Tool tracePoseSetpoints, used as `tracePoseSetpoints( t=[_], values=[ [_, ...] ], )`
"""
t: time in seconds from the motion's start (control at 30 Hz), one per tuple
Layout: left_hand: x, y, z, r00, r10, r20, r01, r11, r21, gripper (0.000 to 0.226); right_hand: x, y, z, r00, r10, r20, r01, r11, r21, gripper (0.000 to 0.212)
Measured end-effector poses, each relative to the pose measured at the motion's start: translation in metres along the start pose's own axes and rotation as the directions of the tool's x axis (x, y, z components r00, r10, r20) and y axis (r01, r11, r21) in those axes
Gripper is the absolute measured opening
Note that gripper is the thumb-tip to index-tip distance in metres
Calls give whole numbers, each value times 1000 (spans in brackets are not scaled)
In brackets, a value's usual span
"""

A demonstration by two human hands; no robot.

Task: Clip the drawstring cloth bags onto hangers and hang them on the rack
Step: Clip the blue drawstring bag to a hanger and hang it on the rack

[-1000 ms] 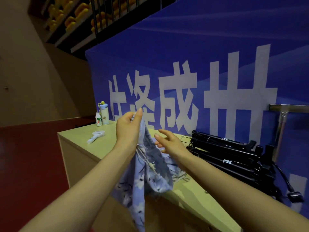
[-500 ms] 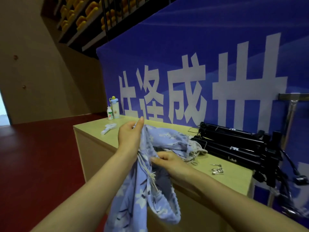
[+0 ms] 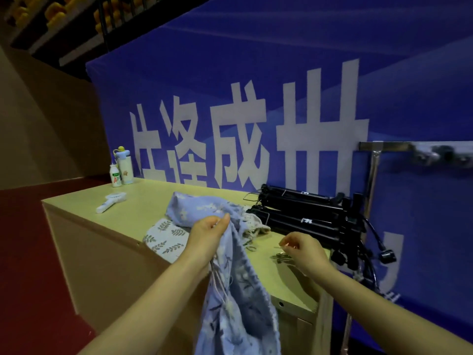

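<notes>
Pale wooden counter (image 3: 143,201), set before a blue banner (image 3: 256,60) bearing large white characters. Your left hand (image 3: 208,237) grips the blue floral bag (image 3: 238,316) at its gathered top, fingers curled round the cloth. The bag hangs from that grip past the counter's front edge, with its drawstring cords (image 3: 217,280) trailing below your wrist. Behind the hand, a blue floral heap (image 3: 194,208) lies on the counter; whether it belongs to the same bag cannot be told. A leaf-print bag (image 3: 163,237) lies at the near edge, just left of your hand, and a cream bag (image 3: 253,224) lies just right of the heap. Your right hand (image 3: 304,249) is held low over the counter, apart from the bag, with thumb and forefinger pinching what appears to be a small metal clip (image 3: 281,245), blurred. Loose clips (image 3: 281,257) lie beneath it. Folded black tripods (image 3: 307,216) are stacked along the banner. At far right stands the metal rack (image 3: 372,188), its rail carrying blurred objects. At far left are two bottles (image 3: 124,167) and a white brush (image 3: 111,201).
</notes>
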State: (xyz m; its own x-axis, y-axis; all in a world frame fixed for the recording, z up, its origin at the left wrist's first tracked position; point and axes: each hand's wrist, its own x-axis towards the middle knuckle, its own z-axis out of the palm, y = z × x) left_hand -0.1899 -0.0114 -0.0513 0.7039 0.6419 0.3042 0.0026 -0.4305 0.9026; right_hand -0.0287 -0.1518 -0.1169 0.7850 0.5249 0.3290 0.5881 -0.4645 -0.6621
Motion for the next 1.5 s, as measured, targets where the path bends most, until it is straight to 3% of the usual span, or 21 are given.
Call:
tracePoseSetpoints(
  t=[0.13,0.83,0.93,1.0,1.07,1.13,1.3,1.5],
  values=[
    [3,-6,7,999,-37,34,37,999,-5,49,0,15,4,995,-86,47,94,967,-236,17],
    [17,-27,6,996,-93,13,94,992,-84,49,15,22,23,960,-229,161,274,887,-371,17],
    [18,-27,7,995,-101,13,101,992,-79,50,13,11,18,969,-220,111,238,952,-193,10],
    [18,-26,6,994,-110,18,111,991,-73,50,7,-11,14,976,-190,109,173,973,153,6],
    [18,-25,4,993,-116,-24,114,991,-69,48,-2,-39,11,965,-223,136,138,878,459,14],
    [17,-24,1,990,-112,-83,108,993,-52,47,-13,-64,13,940,-271,208,97,796,598,17],
    [6,-19,-17,987,-126,-102,126,992,-7,51,-28,-95,38,849,-308,428,34,842,538,21],
    [-2,-21,-40,979,-167,-118,166,986,-14,45,-26,-109,64,848,-290,443,81,898,432,8]
  ],
)
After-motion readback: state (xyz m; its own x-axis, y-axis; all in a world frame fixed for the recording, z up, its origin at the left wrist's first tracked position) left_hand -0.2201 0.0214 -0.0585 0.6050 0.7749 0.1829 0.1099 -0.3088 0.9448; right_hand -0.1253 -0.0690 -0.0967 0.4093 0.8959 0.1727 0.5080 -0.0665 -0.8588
